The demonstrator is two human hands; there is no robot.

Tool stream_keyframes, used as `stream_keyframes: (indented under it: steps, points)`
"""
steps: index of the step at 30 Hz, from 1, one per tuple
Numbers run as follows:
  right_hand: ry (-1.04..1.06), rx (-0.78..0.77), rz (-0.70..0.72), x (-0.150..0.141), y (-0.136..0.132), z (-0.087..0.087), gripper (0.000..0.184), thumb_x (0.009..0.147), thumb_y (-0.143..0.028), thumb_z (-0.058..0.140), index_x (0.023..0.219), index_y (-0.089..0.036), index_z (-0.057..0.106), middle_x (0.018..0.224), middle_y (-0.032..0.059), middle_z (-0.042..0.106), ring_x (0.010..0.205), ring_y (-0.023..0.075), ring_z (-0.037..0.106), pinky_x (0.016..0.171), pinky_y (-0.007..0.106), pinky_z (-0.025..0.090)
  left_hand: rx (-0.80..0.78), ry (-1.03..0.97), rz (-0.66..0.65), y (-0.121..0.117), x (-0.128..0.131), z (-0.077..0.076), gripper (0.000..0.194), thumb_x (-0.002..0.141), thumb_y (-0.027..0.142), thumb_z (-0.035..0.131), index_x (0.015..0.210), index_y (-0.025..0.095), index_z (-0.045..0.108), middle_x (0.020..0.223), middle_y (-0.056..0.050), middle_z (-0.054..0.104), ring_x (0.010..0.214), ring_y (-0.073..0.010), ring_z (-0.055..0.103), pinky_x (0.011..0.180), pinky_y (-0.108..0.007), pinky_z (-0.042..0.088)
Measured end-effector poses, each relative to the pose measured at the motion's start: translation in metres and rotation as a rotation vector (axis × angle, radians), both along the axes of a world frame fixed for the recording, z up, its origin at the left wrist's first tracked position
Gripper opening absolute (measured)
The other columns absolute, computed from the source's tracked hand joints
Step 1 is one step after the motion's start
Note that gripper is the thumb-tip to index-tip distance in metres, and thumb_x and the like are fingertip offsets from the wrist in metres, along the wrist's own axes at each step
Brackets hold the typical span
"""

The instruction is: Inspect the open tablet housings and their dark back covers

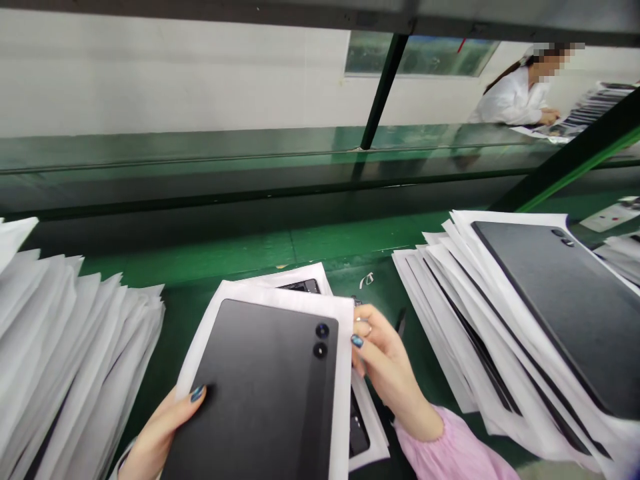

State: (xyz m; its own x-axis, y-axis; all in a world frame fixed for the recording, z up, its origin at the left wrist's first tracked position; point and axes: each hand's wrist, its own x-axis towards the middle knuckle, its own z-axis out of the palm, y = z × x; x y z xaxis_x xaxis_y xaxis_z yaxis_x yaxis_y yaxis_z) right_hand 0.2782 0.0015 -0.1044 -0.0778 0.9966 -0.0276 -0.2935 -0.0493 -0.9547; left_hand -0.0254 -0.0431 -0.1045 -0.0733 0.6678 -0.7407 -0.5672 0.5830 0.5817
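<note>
Tablet (255,393): dark, lenses up, on a paper sheet (345,400), above the green bench (225,267).
Left hand (163,433): closed, thumb on the tablet's face.
Right hand (385,373): narrow pinch on the sheet's right edge.
Flanks: left stack (75,347) and right stack (520,333) either side of the tablet.

A matte charcoal grey is shown on the back of the tablet (255,400), and its two round camera lenses (321,340) are black with a blue glint. White is seen on the paper sheet (345,333) beneath it and on the stacked sheets (65,353). The workbench (210,280) is coloured deep green. Dark blue polish with a lighter sheen is worn on the nails of the left hand (160,433) and the right hand (390,373), and a pale pink is shown by the right sleeve (450,447). A white coat (510,97) is worn by a co-worker across the bench, before a white wall (150,67).
</note>
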Motion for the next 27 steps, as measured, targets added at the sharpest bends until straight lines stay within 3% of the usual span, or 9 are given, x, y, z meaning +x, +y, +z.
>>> stream_keyframes:
  steps: [3,5,7,9,11,13,17,21,27]
  points:
    - [-0.003,0.052,-0.051,0.004,-0.002,0.008,0.028,0.09,-0.048,0.07,0.094,-0.023,0.057,0.055,-0.0099,0.047,0.043,0.0069,0.035,0.046,0.019,0.028,0.076,0.048,0.14,0.005,0.002,-0.009,0.025,0.056,0.017,0.093,0.077,0.025,0.082,0.078,0.004,0.083,0.086,-0.0233,0.079,0.065,-0.016,0.061]
    - [-0.074,0.027,0.061,0.011,-0.01,0.019,0.028,0.091,-0.047,0.069,0.09,-0.021,0.059,0.058,-0.0073,0.051,0.043,0.0069,0.037,0.046,0.02,0.028,0.11,0.039,0.195,0.01,0.004,-0.015,0.024,0.062,0.014,0.088,0.083,0.024,0.083,0.088,0.004,0.083,0.106,-0.021,0.074,0.08,-0.012,0.056]
    - [-0.222,-0.057,0.236,0.017,-0.021,0.029,0.026,0.094,-0.045,0.065,0.088,-0.02,0.062,0.063,-0.005,0.052,0.044,0.0072,0.037,0.047,0.022,0.027,0.093,-0.035,0.173,0.016,0.007,-0.015,0.012,0.073,0.024,0.081,0.083,0.019,0.083,0.085,-0.003,0.083,0.111,-0.0273,0.072,0.092,-0.024,0.057]
    - [-0.386,-0.131,0.352,0.021,-0.034,0.036,0.023,0.094,-0.042,0.064,0.087,-0.02,0.063,0.064,-0.0053,0.048,0.048,0.0084,0.036,0.049,0.023,0.027,0.07,-0.197,0.134,0.02,0.012,-0.008,0.016,0.076,0.029,0.074,0.081,0.017,0.083,0.079,-0.007,0.082,0.11,-0.0335,0.072,0.101,-0.037,0.055]
    - [-0.481,-0.166,0.354,0.023,-0.046,0.04,0.019,0.092,-0.039,0.067,0.091,-0.021,0.064,0.063,-0.0065,0.041,0.053,0.0102,0.036,0.052,0.024,0.028,0.059,-0.297,0.094,0.021,0.016,0.001,0.017,0.075,0.029,0.072,0.075,0.016,0.083,0.073,-0.008,0.081,0.106,-0.0359,0.073,0.104,-0.042,0.053]
    - [-0.511,-0.156,0.231,0.023,-0.057,0.043,0.021,0.09,-0.039,0.069,0.102,-0.023,0.063,0.063,-0.0068,0.041,0.055,0.0115,0.039,0.053,0.024,0.031,0.041,-0.306,0.105,0.02,0.02,0.011,0.019,0.076,0.028,0.068,0.07,0.016,0.082,0.07,-0.008,0.08,0.103,-0.0354,0.074,0.104,-0.042,0.053]
    - [-0.382,-0.108,-0.086,0.017,-0.075,0.053,0.032,0.089,-0.047,0.071,0.11,-0.025,0.061,0.074,-0.0015,0.058,0.053,0.0129,0.053,0.05,0.025,0.041,0.005,-0.305,0.164,0.02,0.027,0.025,0.035,0.086,0.026,0.052,0.07,0.014,0.082,0.077,-0.011,0.081,0.106,-0.0337,0.073,0.106,-0.042,0.051]
    - [-0.159,-0.243,0.019,0.0,-0.082,0.055,0.033,0.086,-0.052,0.074,0.096,-0.022,0.065,0.074,0.0009,0.063,0.06,0.0175,0.066,0.051,0.025,0.051,0.014,-0.335,0.154,0.022,0.031,0.031,0.04,0.091,0.028,0.047,0.078,0.014,0.083,0.081,-0.011,0.082,0.11,-0.0332,0.072,0.108,-0.044,0.049]
    - [0.082,-0.331,0.022,-0.023,-0.081,0.038,0.033,0.087,-0.051,0.074,0.1,-0.022,0.07,0.091,0.0074,0.075,0.084,0.0242,0.073,0.077,0.036,0.059,0.017,-0.311,0.174,0.023,0.033,0.031,0.039,0.092,0.028,0.047,0.081,0.014,0.082,0.081,-0.01,0.082,0.107,-0.033,0.073,0.107,-0.046,0.05]
